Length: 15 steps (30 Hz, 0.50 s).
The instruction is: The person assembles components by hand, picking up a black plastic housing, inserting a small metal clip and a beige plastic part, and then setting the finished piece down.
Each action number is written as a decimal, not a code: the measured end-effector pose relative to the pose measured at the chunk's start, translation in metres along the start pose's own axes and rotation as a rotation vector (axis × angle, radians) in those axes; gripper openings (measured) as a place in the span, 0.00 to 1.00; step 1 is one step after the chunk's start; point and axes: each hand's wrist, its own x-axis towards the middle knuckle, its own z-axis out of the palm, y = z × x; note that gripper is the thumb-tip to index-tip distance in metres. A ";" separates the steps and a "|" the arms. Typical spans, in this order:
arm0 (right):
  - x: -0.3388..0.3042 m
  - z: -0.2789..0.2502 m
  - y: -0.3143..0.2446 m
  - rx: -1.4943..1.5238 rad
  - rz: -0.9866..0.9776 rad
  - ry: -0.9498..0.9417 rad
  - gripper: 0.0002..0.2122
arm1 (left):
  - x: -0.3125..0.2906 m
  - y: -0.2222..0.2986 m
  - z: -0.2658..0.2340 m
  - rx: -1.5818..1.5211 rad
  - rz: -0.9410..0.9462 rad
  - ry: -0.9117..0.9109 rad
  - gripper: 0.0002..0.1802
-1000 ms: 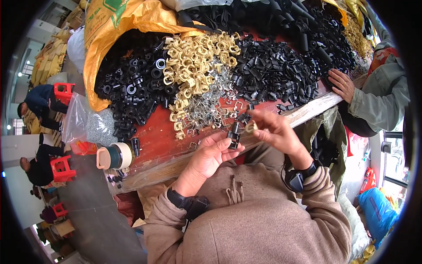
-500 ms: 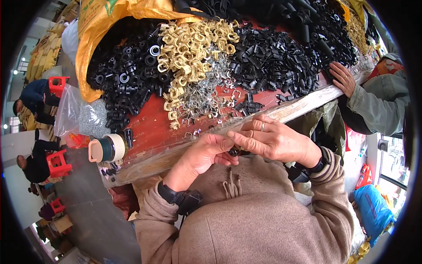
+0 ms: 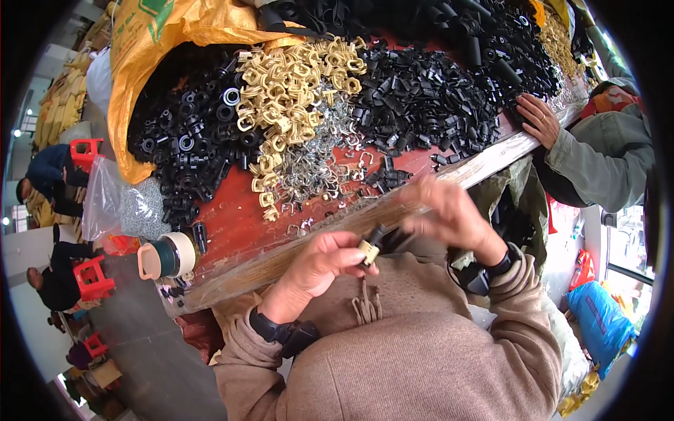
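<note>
My left hand (image 3: 319, 263) is closed, thumb and fingers pinching a small black and cream plastic fitting (image 3: 368, 251) just off the table's front edge. The fitting's black end points up and away. My right hand (image 3: 449, 217) is apart from it, to the right above the wooden edge. Motion smears its fingers, so whether it holds anything is unclear. Ahead of my hands lie a heap of cream plastic clips (image 3: 288, 98), a pile of bent metal wire clips (image 3: 319, 158) and a heap of small black plastic pieces (image 3: 428, 98).
A red tabletop (image 3: 239, 210) has a wooden front edge (image 3: 281, 259). Black round fittings (image 3: 193, 133) heap at left beside an orange woven sack (image 3: 126, 91). A lidded cup (image 3: 168, 256) stands at the left corner. A co-worker's hand (image 3: 539, 119) rests at the right edge.
My right hand has moved away from my left, to the right, and blurs. The fitting, mostly hidden between the hands before, now shows in my left hand.
</note>
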 end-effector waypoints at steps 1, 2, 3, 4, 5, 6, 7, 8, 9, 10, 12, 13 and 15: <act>0.003 -0.004 0.007 -0.001 0.004 0.005 0.20 | 0.001 0.000 -0.002 0.002 -0.006 -0.003 0.11; 0.007 -0.008 0.014 -0.212 0.025 0.028 0.17 | 0.001 0.000 -0.003 -0.050 0.027 0.044 0.13; 0.011 -0.010 0.021 -0.422 0.045 0.050 0.13 | 0.002 0.001 -0.004 -0.101 0.061 0.092 0.15; 0.013 -0.010 0.027 -0.422 0.046 0.054 0.13 | 0.004 0.001 -0.005 -0.151 0.096 0.141 0.16; 0.015 -0.007 0.033 -0.463 0.067 0.002 0.11 | 0.005 0.001 -0.005 -0.150 0.095 0.141 0.16; 0.018 -0.003 0.038 -0.505 0.087 -0.050 0.10 | 0.006 0.002 -0.005 -0.157 0.108 0.151 0.17; 0.019 -0.001 0.042 -0.547 0.106 -0.102 0.08 | 0.007 0.002 -0.004 -0.164 0.122 0.160 0.17; 0.022 0.002 0.045 -0.546 0.104 -0.098 0.08 | 0.008 0.002 -0.005 -0.169 0.137 0.171 0.18; 0.024 0.004 0.047 -0.579 0.108 -0.081 0.07 | 0.008 0.003 -0.006 -0.164 0.138 0.172 0.18; 0.027 0.005 0.049 -0.614 0.112 -0.063 0.06 | 0.007 0.002 -0.007 -0.167 0.157 0.186 0.18; 0.028 0.007 0.051 -0.650 0.113 -0.039 0.06 | 0.007 0.002 -0.009 -0.171 0.195 0.211 0.17; 0.026 0.007 0.052 -0.551 0.128 -0.015 0.05 | 0.007 0.001 -0.010 -0.167 0.200 0.208 0.17; 0.024 0.005 0.051 -0.353 0.156 0.031 0.04 | 0.007 0.001 -0.011 -0.196 0.224 0.231 0.13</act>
